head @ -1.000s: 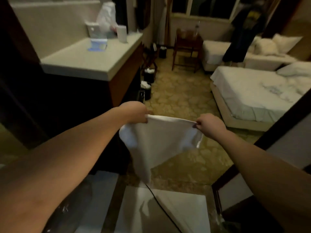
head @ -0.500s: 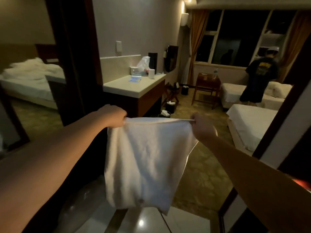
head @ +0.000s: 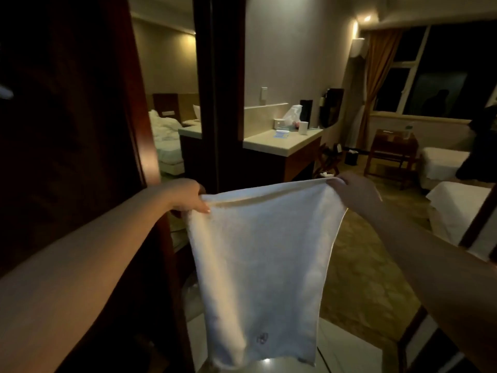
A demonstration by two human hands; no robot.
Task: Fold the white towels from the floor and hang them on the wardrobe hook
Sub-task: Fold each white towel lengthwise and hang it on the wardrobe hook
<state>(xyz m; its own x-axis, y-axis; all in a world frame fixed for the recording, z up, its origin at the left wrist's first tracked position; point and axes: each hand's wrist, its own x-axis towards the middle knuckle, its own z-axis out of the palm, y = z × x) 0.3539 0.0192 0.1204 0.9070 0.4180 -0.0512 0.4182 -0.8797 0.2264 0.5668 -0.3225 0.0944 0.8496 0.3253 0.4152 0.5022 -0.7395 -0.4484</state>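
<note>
A white towel (head: 263, 265) hangs folded in the air in front of me, its top edge stretched between both hands. My left hand (head: 185, 196) pinches the top left corner. My right hand (head: 355, 191) grips the top right corner. The towel's lower edge dangles above a pale glossy floor. A small dark mark shows near its bottom. The dark wooden wardrobe (head: 75, 130) stands at the left, close beside my left arm; no hook is visible on it.
A mirror panel (head: 166, 103) sits beside the wardrobe. A counter (head: 279, 142) with a cup and bags stands ahead. Beds (head: 454, 208) lie at the right, a wooden chair (head: 390, 154) by the curtained window. A person in dark clothes (head: 481, 146) is at the far right.
My view has lifted from the floor and swung left toward the wardrobe. Both hands have kept hold of the towel and raised it; it hangs longer and flatter now.
</note>
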